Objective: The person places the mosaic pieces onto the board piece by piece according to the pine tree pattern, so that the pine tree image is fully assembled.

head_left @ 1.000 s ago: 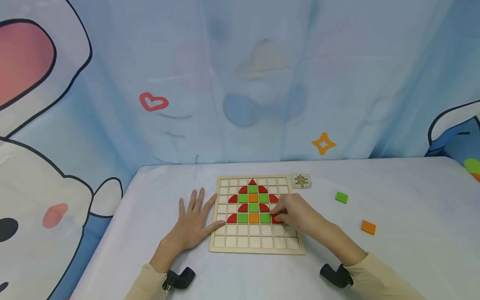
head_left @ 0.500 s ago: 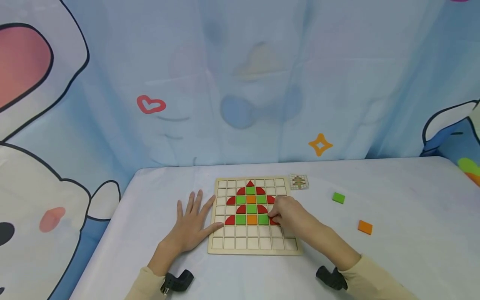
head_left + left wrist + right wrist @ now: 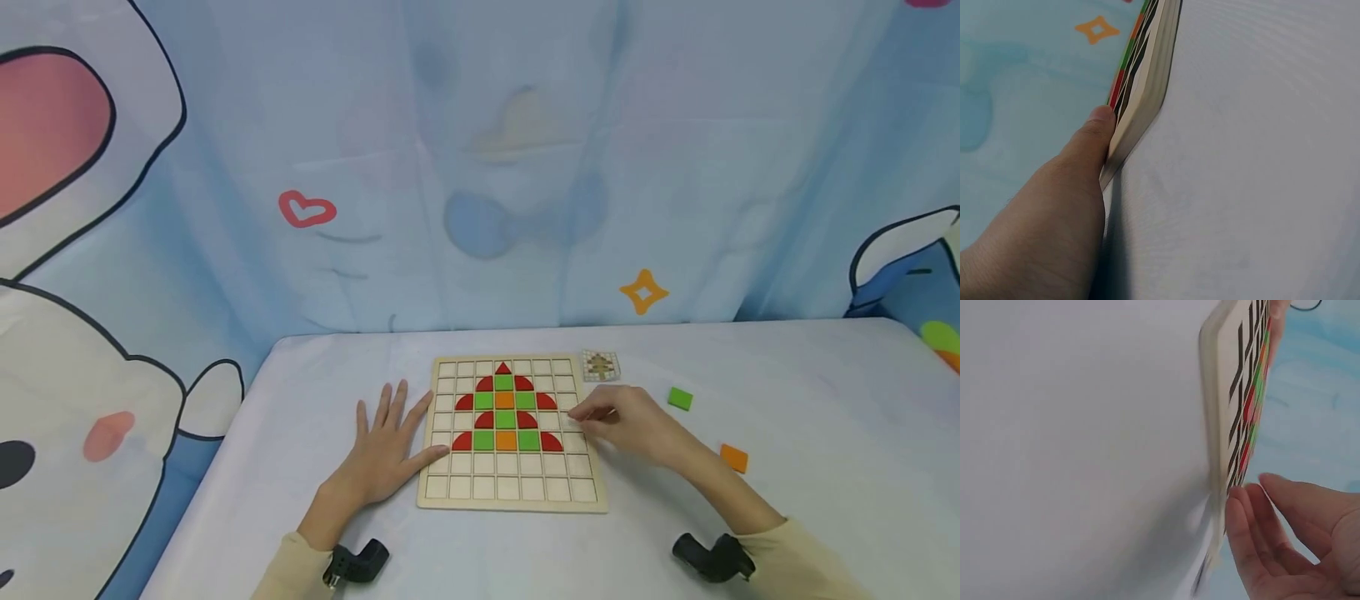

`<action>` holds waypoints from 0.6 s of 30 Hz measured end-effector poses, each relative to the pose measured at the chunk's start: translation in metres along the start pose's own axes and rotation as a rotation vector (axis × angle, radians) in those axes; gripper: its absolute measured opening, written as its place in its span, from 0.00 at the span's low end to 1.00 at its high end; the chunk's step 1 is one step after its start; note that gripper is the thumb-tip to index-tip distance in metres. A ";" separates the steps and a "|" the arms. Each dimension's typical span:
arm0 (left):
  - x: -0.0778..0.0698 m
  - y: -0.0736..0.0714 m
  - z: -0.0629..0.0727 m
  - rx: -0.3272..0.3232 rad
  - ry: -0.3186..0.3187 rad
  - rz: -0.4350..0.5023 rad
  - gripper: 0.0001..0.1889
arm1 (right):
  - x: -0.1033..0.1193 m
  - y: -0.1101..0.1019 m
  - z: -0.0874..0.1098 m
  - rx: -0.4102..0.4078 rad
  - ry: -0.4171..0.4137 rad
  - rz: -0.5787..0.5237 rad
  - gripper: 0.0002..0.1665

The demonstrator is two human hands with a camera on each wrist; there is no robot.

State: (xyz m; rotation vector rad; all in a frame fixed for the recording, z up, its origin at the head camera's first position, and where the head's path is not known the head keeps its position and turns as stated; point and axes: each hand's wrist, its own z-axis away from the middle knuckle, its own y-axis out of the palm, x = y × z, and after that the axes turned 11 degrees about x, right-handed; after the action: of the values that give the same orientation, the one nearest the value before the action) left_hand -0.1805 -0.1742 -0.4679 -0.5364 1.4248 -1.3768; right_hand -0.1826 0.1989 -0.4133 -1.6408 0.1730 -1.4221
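A wooden grid board lies flat on the white table. Red, green and orange tiles in its cells form a tree shape, with a red triangle at the top. Fingers spread, my left hand rests against the board's left edge, the thumb on its rim; the left wrist view shows that thumb too. Over the right edge of the board is my right hand, its fingers bent loosely. The right wrist view shows a gap between its thumb and fingers, with nothing held there.
A small pattern card lies by the board's upper right corner. To the right are a loose green tile and a loose orange tile. A printed blue curtain hangs behind the table.
My right hand has let go of the red tile at the right end of the lowest tiled row and moved right, uncovering it. The left hand stays on the board's edge.
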 end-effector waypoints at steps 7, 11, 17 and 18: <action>-0.001 -0.002 0.002 -0.008 -0.004 0.003 0.45 | -0.034 -0.033 0.020 -0.136 0.074 0.102 0.11; -0.001 -0.002 0.004 -0.022 0.000 0.012 0.45 | -0.049 -0.045 0.024 -0.134 0.201 0.134 0.14; -0.003 -0.003 0.002 -0.017 0.013 0.024 0.45 | -0.063 -0.055 0.027 -0.107 0.302 0.161 0.14; -0.003 -0.003 0.002 -0.008 0.010 0.021 0.45 | -0.064 -0.056 0.027 -0.112 0.303 0.167 0.13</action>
State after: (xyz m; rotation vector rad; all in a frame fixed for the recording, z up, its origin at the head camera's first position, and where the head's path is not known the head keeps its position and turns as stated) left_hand -0.1787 -0.1729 -0.4634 -0.5191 1.4405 -1.3587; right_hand -0.2054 0.2851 -0.4169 -1.4537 0.5591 -1.5462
